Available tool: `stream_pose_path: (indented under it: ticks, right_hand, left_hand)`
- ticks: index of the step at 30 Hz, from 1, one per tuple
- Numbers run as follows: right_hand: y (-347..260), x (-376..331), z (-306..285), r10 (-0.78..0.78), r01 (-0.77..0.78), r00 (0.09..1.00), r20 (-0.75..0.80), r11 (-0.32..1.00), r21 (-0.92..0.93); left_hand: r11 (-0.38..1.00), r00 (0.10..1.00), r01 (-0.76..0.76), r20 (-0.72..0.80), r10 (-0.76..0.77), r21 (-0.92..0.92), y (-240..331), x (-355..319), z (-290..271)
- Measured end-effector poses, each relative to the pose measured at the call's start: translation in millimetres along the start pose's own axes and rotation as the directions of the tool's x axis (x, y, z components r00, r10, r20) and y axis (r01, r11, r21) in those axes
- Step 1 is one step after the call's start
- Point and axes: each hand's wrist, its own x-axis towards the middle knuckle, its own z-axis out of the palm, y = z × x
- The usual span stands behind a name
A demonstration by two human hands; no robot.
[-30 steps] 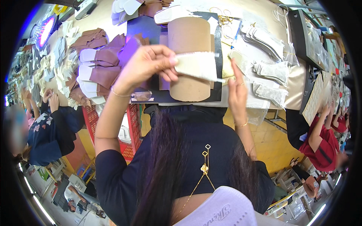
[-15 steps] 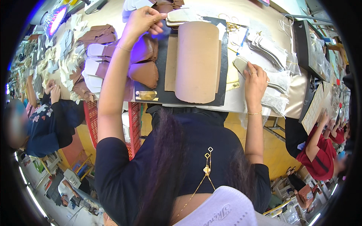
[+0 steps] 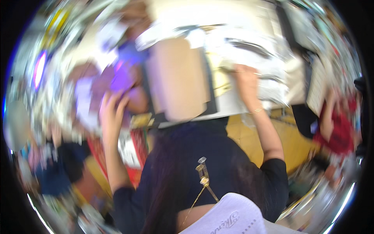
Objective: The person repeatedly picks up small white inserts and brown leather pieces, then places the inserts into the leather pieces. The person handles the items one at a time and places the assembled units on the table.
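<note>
Motion smears much of the head view. My left hand (image 3: 112,109) is by the brown cut pieces (image 3: 137,102) left of the black board, its fingers apart; I cannot make out anything in it. My right hand (image 3: 246,82) lies right of the board, its fingertips at a stack of pale grey cut pieces (image 3: 230,64); the fingers are too blurred to show whether they grip one. Between my hands, a tan curved block (image 3: 177,80) stands on the black board (image 3: 212,102).
More white pieces in clear wrap (image 3: 272,87) lie right of my right hand. A red plastic crate (image 3: 138,150) stands below the table edge at left. Other people sit on both sides, one in a red shirt (image 3: 336,130) at right.
My left hand has come down from the pale stack at the far side of the board to the brown pieces. The whole view has shifted and blurred; my right hand stays by the grey pieces.
</note>
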Motion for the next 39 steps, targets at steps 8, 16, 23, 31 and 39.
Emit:
stream_pose_path:
  ticks: [8, 16, 23, 31, 39]
  right_hand:
    - [-20, -8, 4, -0.115, 0.113, 0.992, -0.053, 0.993, -0.041]
    - [-29, -18, 12, -0.142, 0.144, 0.976, -0.162, 0.99, -0.003]
    - [-27, -14, 10, -0.092, 0.093, 0.995, -0.025, 0.995, 0.035]
    - [-28, -16, 5, -0.091, 0.088, 0.995, 0.048, 0.994, 0.061]
    - [-27, -16, 6, -0.071, 0.057, 0.995, 0.076, 0.983, 0.174]
  left_hand:
    - [0.927, 0.94, -0.337, 0.12, 0.321, 0.162, -28, -16, -9]
    - [0.954, 0.961, -0.226, 0.206, 0.185, 0.195, -39, 2, -11]
    - [0.966, 0.963, -0.181, 0.232, 0.135, 0.187, -22, 8, -16]
    - [0.963, 0.961, -0.182, 0.241, 0.133, 0.196, -48, 18, -15]
    - [0.979, 0.952, -0.142, 0.29, 0.095, 0.145, -46, 14, -20]
